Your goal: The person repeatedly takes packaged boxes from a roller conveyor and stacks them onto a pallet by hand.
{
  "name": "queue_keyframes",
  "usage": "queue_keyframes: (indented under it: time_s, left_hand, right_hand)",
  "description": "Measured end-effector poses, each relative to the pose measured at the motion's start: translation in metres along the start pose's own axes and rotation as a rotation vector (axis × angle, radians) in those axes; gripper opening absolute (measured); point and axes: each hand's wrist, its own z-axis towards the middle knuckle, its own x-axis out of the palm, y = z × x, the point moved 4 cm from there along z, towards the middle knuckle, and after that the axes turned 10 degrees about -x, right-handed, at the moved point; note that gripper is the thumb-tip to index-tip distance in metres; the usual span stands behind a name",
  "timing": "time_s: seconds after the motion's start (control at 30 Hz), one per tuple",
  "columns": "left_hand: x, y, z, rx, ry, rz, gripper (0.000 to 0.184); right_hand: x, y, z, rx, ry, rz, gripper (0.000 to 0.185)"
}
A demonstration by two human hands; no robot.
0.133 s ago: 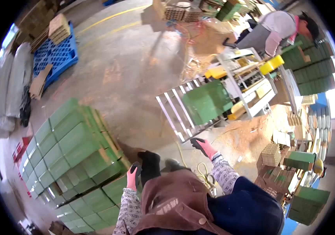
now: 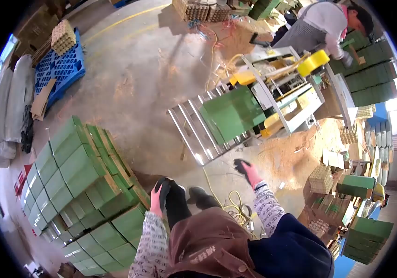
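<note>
My left hand [image 2: 159,195], in a pink and black glove, hangs beside the stack of green cartons [image 2: 73,173] at left, with its fingers loosely extended and nothing in them. The glove overlaps my dark trouser leg. My right hand [image 2: 248,172], gloved the same way, is held out over the floor with fingers apart and empty. Nearest to it is the roller conveyor [image 2: 190,132] of a carton machine, a short way beyond the fingertips. A green carton [image 2: 233,115] lies on those rollers, partly under the machine's frame.
Yellow parts mark the machine [image 2: 313,63]. Behind it a co-worker [image 2: 321,23] bends over green cartons. A coiled yellow hose [image 2: 238,208] lies on the floor near my feet. A blue pallet [image 2: 71,69] stands far left. Egg trays [image 2: 321,180] and cartons are at right.
The view has shifted, with the conveyor and its carton nearer the middle. My right hand's fingers look more spread. The co-worker's arm reaches lower toward the cartons.
</note>
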Motion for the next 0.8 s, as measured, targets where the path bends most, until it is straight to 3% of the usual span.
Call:
queue_keyframes:
  time_s: [0.07,0.33,0.47,0.5,0.53,0.6,0.63,0.67,0.73,0.77,0.8]
  left_hand:
    - [0.023,-0.025,0.010,0.024,-0.080,0.080,0.045]
    - [0.122,-0.044,0.066,0.166,0.050,0.232,0.072]
    - [0.129,-0.041,0.088,0.180,-0.004,0.234,0.080]
    - [0.128,-0.043,0.089,0.187,0.001,0.211,0.073]
    - [0.125,-0.046,0.089,0.202,-0.008,0.192,0.065]
    - [0.126,-0.064,0.071,0.313,0.027,0.163,0.048]
    - [0.124,-0.062,0.082,0.265,0.114,0.032,0.050]
    - [0.117,-0.064,0.098,0.435,0.043,-0.034,0.058]
    - [0.097,-0.058,0.095,0.522,-0.258,0.221,0.085]
    - [0.064,-0.063,0.068,0.404,-0.354,0.291,0.089]
    - [0.070,-0.064,0.033,0.354,-0.292,0.225,0.087]
  right_hand:
    - [0.001,-0.004,0.020,-0.027,-0.066,0.129,0.030]
    - [-0.025,0.031,0.086,0.082,-0.090,0.494,0.051]
    - [-0.015,0.030,0.121,0.240,-0.182,0.524,0.062]
    - [-0.008,0.026,0.132,0.362,-0.170,0.641,0.062]
    - [0.001,0.026,0.137,0.229,-0.027,0.552,0.058]
    - [0.030,0.051,0.141,-0.260,0.404,-0.222,0.046]
    - [0.041,0.063,0.139,-0.551,0.466,-0.521,0.041]
    - [0.061,0.067,0.130,-0.273,0.328,-0.103,0.045]
    - [0.071,0.039,0.126,0.442,-0.058,0.586,0.054]
    - [0.087,0.003,0.121,0.447,0.001,0.607,0.057]
    - [0.082,0.004,0.111,0.377,0.081,0.541,0.056]
